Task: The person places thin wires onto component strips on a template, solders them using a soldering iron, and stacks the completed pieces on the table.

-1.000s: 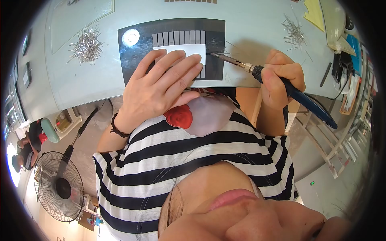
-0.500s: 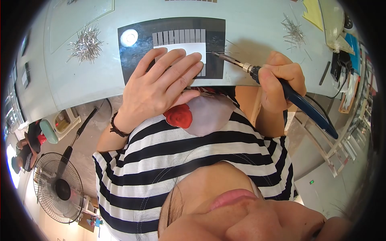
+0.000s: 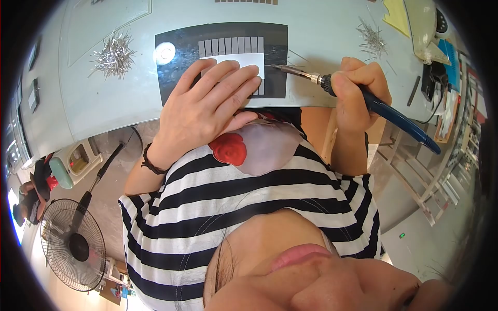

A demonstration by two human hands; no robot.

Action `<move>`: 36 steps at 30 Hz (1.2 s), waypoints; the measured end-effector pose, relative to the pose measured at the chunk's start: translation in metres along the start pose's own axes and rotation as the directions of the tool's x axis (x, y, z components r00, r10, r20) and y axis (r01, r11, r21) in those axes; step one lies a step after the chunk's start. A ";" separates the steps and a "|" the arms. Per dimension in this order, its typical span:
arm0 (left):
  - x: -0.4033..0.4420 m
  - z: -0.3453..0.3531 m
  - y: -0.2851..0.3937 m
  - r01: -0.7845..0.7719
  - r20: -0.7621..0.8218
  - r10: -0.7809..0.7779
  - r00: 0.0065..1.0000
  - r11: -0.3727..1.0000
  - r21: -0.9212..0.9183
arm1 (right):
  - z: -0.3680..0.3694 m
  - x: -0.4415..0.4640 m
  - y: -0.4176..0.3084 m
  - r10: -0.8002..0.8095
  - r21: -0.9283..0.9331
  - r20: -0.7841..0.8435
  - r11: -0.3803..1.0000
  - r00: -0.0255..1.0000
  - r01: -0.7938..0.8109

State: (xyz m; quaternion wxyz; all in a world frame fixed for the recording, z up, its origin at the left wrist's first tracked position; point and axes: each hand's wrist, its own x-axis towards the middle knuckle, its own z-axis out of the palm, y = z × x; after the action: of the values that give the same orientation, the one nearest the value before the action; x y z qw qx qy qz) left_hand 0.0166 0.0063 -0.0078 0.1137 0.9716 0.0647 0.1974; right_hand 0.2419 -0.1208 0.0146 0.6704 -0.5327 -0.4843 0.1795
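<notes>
My left hand point(image 3: 205, 106) lies flat, fingers extended, over a white card point(image 3: 244, 60) that covers part of a row of grey strips point(image 3: 231, 46). Card and strips rest on a dark rectangular plate point(image 3: 275, 42). My right hand point(image 3: 361, 94) grips a blue-handled soldering iron point(image 3: 402, 122) like a pen. Its metal tip is just right of the card, over the plate, by a thin wire or line. Whether the tip touches anything is too small to tell. The strips' lower ends are mostly hidden under my left hand.
Thin metal pieces lie in a pile point(image 3: 114, 55) at the left of the glass-topped table point(image 3: 132, 98) and in another pile point(image 3: 372, 39) at the right. Beyond are yellow paper point(image 3: 397, 18) and a plastic bag point(image 3: 423, 31). A standing fan point(image 3: 78, 246) and another person point(image 3: 33, 199) are at the lower left.
The rear end of the iron's handle has swung upward in the view, while its tip stays near the card's right edge. My left hand has kept its place on the card.
</notes>
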 end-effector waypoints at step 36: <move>-0.051 -0.055 -0.078 0.457 -0.446 -0.327 0.833 0.861 0.222 | 0.012 -0.005 0.009 -0.189 -0.117 -0.220 0.979 0.957 0.166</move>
State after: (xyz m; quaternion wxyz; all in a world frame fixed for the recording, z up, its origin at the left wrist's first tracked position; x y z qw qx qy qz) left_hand -0.0581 0.0836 0.0031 -0.0219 0.8820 0.3178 0.3473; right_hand 0.2321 -0.1150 0.0039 0.7087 -0.5361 -0.4576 0.0320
